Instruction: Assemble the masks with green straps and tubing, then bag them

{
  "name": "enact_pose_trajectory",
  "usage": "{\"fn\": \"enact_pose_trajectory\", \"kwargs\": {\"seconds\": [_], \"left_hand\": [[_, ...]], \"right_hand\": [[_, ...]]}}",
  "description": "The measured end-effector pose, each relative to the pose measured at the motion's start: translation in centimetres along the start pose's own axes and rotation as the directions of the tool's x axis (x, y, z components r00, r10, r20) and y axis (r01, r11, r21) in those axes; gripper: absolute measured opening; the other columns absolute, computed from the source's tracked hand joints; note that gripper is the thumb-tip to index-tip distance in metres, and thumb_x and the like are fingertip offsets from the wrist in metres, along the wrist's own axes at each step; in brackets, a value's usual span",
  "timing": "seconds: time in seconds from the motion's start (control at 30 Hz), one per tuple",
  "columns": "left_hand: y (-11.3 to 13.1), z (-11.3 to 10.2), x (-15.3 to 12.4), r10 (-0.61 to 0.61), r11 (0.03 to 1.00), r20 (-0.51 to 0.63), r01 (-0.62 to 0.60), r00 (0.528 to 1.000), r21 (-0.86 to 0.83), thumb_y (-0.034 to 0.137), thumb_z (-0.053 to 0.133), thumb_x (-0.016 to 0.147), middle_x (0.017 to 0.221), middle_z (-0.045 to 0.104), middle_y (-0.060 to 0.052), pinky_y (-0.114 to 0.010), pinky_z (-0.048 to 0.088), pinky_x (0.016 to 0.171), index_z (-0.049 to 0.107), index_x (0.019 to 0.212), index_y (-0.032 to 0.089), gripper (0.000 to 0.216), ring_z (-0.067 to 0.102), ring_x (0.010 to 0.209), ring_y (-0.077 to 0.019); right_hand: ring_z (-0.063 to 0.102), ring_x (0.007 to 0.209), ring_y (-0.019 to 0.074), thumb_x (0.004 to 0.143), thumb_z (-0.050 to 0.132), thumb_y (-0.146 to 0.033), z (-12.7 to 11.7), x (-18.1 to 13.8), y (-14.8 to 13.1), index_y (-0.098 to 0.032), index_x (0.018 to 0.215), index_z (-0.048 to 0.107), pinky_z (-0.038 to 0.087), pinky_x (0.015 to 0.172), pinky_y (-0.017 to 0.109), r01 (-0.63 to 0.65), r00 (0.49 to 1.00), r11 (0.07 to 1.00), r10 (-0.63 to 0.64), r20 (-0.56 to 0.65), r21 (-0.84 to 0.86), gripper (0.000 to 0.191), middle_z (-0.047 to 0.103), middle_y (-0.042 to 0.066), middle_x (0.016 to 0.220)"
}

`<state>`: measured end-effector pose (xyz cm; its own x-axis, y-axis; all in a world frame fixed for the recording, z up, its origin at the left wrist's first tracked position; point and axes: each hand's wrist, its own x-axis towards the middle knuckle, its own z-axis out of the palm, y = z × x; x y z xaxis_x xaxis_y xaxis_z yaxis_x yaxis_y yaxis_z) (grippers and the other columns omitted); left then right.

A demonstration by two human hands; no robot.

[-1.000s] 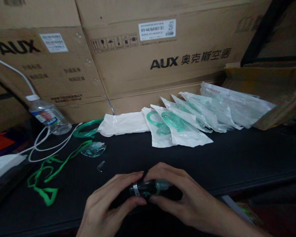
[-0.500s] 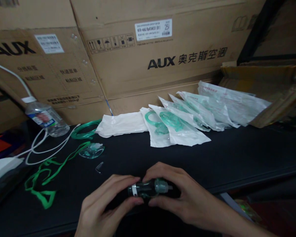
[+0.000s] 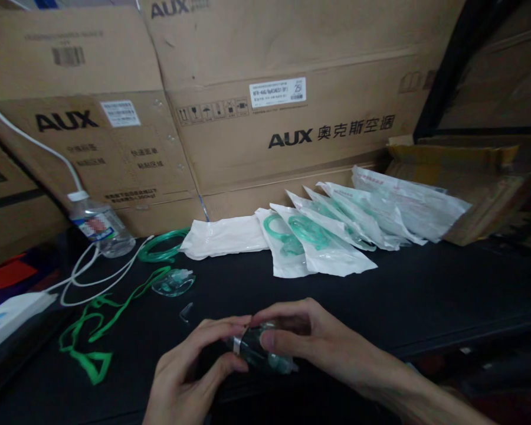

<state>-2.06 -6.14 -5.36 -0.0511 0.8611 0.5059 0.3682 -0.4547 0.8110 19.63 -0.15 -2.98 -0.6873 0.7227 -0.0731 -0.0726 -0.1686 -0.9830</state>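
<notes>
Both my hands grip a small clear green-tinted plastic mask part (image 3: 259,352) with a metal band, low over the black table (image 3: 425,295). My left hand (image 3: 190,372) pinches its left end by the band. My right hand (image 3: 310,342) wraps over the right side, thumb pressed on it. Left of my hands lie a second clear mask piece (image 3: 173,282), a small clear clip (image 3: 186,311) and a green elastic strap (image 3: 92,330). Coiled green tubing (image 3: 159,251) lies behind them.
Several sealed bags of green tubing (image 3: 327,236) lean in a row along the cardboard boxes (image 3: 283,136) at the back. A water bottle (image 3: 98,225), white cable (image 3: 97,277) and a white power strip (image 3: 9,316) sit at the left.
The view has tipped upward, so everything sits lower in frame. The held part is now tilted, its right end lower, and my right thumb has slid over it.
</notes>
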Motion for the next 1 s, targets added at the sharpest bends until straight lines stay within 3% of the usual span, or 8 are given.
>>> {"fn": "enact_pose_trajectory", "kwargs": {"seconds": [0.1,0.2,0.3,0.37,0.57,0.73,0.9,1.0], "left_hand": [[-0.3,-0.5,0.0,-0.063,0.996,-0.011,0.062,0.998,-0.066,0.028,0.080,0.080,0.103,0.080,-0.007,-0.028,0.062,0.084,0.083,0.093,0.030,0.014,0.076,0.096,-0.0260],[-0.5,-0.5,0.1,-0.197,0.966,-0.091,0.178,0.976,-0.189,0.037,0.082,0.078,0.107,0.080,-0.008,-0.027,0.061,0.086,0.084,0.095,0.029,0.019,0.074,0.103,-0.0275],[0.0,0.1,0.6,-0.418,0.850,-0.164,0.321,0.893,-0.418,0.048,0.083,0.076,0.109,0.079,-0.009,-0.026,0.060,0.087,0.082,0.103,0.025,0.035,0.073,0.105,-0.0277],[0.4,0.4,1.3,-0.501,0.782,-0.196,0.343,0.843,-0.521,0.051,0.081,0.076,0.114,0.077,-0.009,-0.025,0.059,0.088,0.078,0.111,0.024,0.044,0.072,0.108,-0.0266],[0.4,0.3,2.3,-0.440,0.863,-0.246,0.330,0.864,-0.383,0.057,0.078,0.077,0.125,0.072,-0.011,-0.027,0.058,0.088,0.075,0.112,0.020,0.052,0.067,0.115,-0.0288],[0.9,1.6,2.0,-0.444,0.850,-0.204,0.338,0.872,-0.405,0.056,0.080,0.076,0.125,0.072,-0.014,-0.034,0.054,0.100,0.080,0.103,0.017,0.047,0.064,0.122,-0.0321],[1.5,2.2,2.0,-0.518,0.786,-0.174,0.386,0.837,-0.483,0.051,0.085,0.071,0.118,0.074,-0.013,-0.027,0.058,0.085,0.075,0.116,0.019,0.056,0.071,0.107,-0.0268],[0.7,1.7,1.6,-0.555,0.768,-0.184,0.416,0.811,-0.486,0.048,0.089,0.067,0.100,0.077,-0.011,-0.024,0.059,0.077,0.077,0.106,0.015,0.053,0.073,0.094,-0.0239]], "right_hand": [[0.067,0.099,0.0188,0.076,0.085,-0.041,0.8,0.4,0.3,-0.021,0.112,0.077,0.047,0.087,0.029,0.020,1.000,0.991,-0.022,0.017,0.135,0.042,0.077,0.006,0.106],[0.067,0.103,0.0194,0.076,0.087,-0.036,2.0,1.1,0.5,-0.020,0.113,0.075,0.047,0.090,0.030,0.076,0.996,0.968,-0.085,0.030,0.238,0.042,0.075,0.005,0.104],[0.066,0.107,0.0197,0.077,0.087,-0.034,3.3,2.5,0.3,-0.020,0.113,0.074,0.047,0.093,0.031,0.158,0.986,0.946,-0.164,-0.004,0.282,0.041,0.075,0.006,0.106],[0.066,0.105,0.0192,0.076,0.086,-0.034,4.0,3.6,0.1,-0.018,0.113,0.074,0.048,0.094,0.031,0.212,0.977,0.939,-0.205,-0.056,0.272,0.042,0.075,0.006,0.106],[0.068,0.095,0.0226,0.067,0.091,-0.038,5.5,4.8,1.0,-0.016,0.112,0.071,0.058,0.069,0.029,0.295,0.951,0.887,-0.239,-0.194,0.354,0.054,0.073,0.006,0.099],[0.071,0.096,0.0204,0.066,0.091,-0.033,5.2,3.8,2.7,-0.018,0.110,0.071,0.055,0.083,0.028,0.369,0.910,0.882,-0.277,-0.309,0.295,0.051,0.076,0.004,0.097],[0.072,0.088,0.0175,0.060,0.094,-0.026,5.0,2.9,3.1,-0.020,0.101,0.071,0.055,0.079,0.024,0.382,0.903,0.872,-0.283,-0.323,0.305,0.048,0.077,0.002,0.095],[0.071,0.085,0.0144,0.062,0.093,-0.022,5.2,2.6,3.2,-0.022,0.102,0.073,0.055,0.077,0.020,0.386,0.903,0.869,-0.288,-0.319,0.310,0.044,0.077,-0.001,0.092]]}}
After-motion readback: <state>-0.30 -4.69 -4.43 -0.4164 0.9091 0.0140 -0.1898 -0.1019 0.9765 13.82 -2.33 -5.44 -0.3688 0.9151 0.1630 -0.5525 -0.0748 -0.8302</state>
